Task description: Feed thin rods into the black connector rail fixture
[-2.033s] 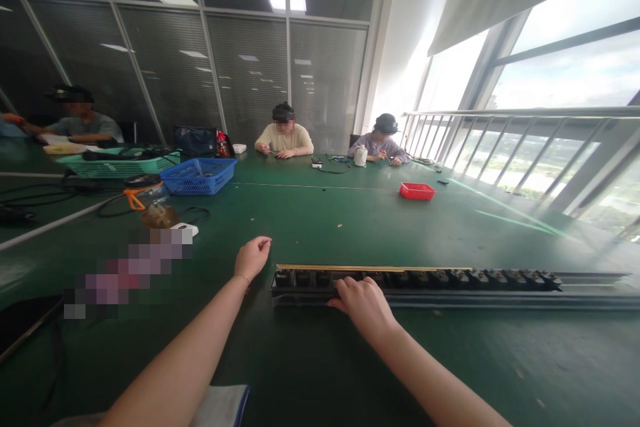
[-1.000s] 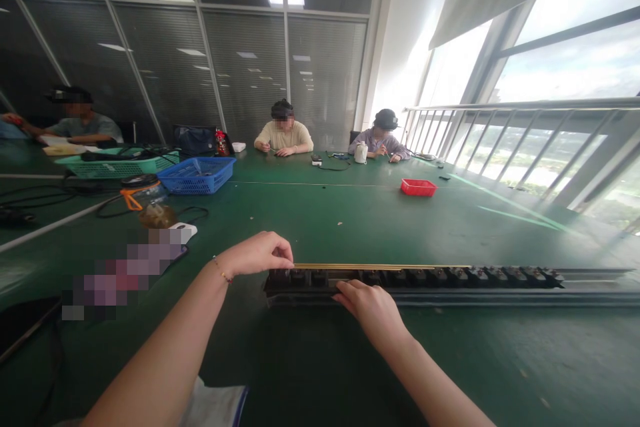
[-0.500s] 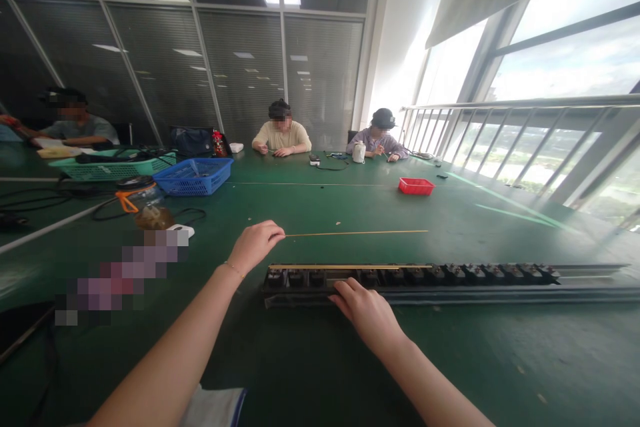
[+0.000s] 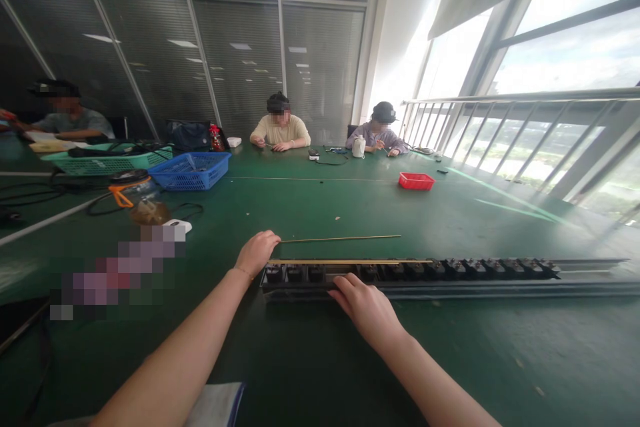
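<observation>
The left hand (image 4: 257, 252) is curled with its fingers drawn together, pinching the near end of a thin brass-coloured rod (image 4: 345, 238) that runs off to the right just above the green table mat (image 4: 310, 207); whether the far end touches the mat I cannot tell. Just in front of that rod lies a long black rail of small socket blocks (image 4: 410, 273) with a second brass strip (image 4: 350, 261) along its top edge; the right hand (image 4: 367, 310) rests palm down on the rail's near edge, fingers lightly spread, gripping nothing. Further off, a small red plastic tray (image 4: 416, 181) sits well apart toward the window; a blue plastic basket (image 4: 191, 170) and a green plastic basket (image 4: 105, 161) stand to the left; three other people sit at the far side and the left end of the table, their hands busy with their own work.
</observation>
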Tool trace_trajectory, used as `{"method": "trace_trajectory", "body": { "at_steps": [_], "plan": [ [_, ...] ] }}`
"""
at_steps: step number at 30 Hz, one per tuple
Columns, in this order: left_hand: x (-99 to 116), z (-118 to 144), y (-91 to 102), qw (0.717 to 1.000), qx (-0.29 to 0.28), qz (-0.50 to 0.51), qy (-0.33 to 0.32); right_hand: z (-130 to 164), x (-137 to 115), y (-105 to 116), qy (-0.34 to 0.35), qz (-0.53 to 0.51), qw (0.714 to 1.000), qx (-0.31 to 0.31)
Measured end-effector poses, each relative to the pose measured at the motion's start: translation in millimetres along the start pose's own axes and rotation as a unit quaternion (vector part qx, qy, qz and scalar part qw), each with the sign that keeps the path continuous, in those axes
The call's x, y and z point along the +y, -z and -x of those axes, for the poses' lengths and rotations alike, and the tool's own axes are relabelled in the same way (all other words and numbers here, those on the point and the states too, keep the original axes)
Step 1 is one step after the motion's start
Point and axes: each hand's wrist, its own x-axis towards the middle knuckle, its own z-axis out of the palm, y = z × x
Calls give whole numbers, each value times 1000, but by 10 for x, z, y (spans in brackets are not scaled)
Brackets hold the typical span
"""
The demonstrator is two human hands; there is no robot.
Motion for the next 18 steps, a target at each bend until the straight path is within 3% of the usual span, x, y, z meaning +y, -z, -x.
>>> {"method": "trace_trajectory", "body": {
  "at_steps": [4,7,10,13,18],
  "plan": [
    [35,-15,128,999,39,24,15,4,5,-3,3,-1,1000,2],
    [178,-27,460,995,42,80,42,6,11,-8,5,1,1000,4],
    [384,15,849,987,-103,121,-9,3,12,-14,6,2,1000,2],
    [546,99,1069,966,-218,127,-55,2,12,-20,6,2,1000,3],
    [626,150,1066,967,-220,114,-59,-2,10,-27,3,-1,1000,4]
  ]
}}
